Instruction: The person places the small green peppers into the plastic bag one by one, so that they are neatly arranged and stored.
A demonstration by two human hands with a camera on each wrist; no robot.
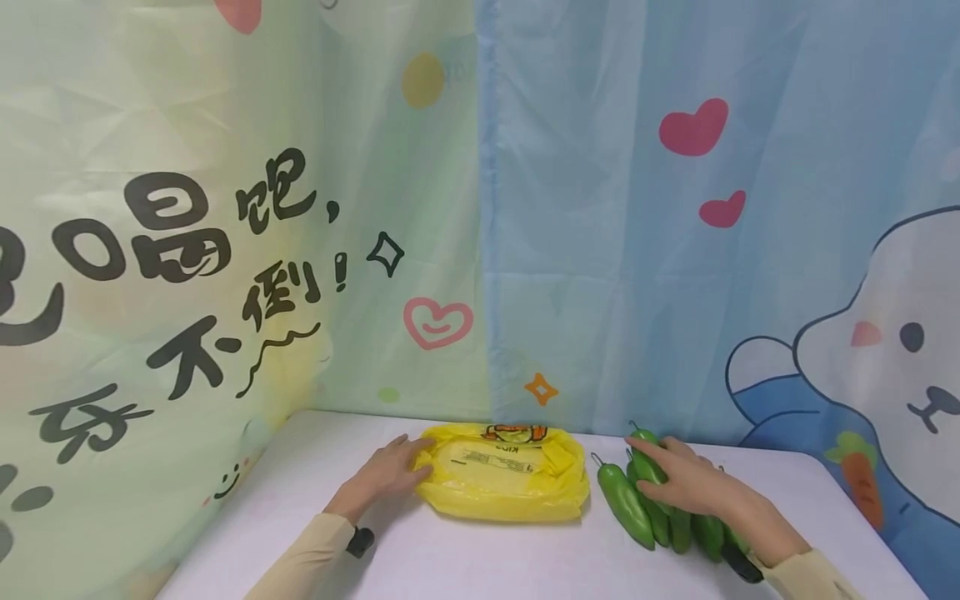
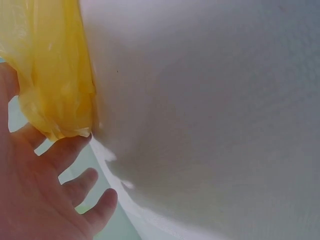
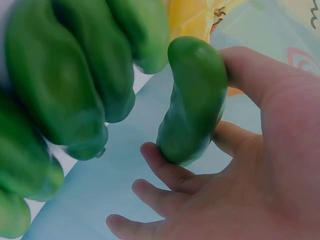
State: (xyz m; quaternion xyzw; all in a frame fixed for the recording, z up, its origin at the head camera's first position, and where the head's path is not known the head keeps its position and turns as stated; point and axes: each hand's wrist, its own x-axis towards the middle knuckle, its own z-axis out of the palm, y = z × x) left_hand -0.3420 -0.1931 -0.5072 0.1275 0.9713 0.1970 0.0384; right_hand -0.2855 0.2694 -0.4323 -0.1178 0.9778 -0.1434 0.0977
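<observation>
A yellow plastic bag (image 1: 495, 504) with printing on it lies around a flat, boxy shape on the table. My left hand (image 1: 386, 471) is at the bag's left end, fingers spread and fingertips touching the plastic; in the left wrist view its outer fingers stand off the bag (image 2: 60, 85). To the right, my right hand (image 1: 693, 479) holds a green pepper (image 3: 195, 100) between thumb and fingers. Several more green peppers (image 1: 626, 504) lie side by side beneath and beside that hand, some partly hidden by it. A few have thin wire-like loops at the top.
The white table (image 1: 480, 558) backs onto a printed fabric curtain (image 1: 570, 208) with hearts and a cartoon animal. Another curtain side with black lettering runs along the left. A dark wrist strap (image 1: 361, 542) shows on the left wrist.
</observation>
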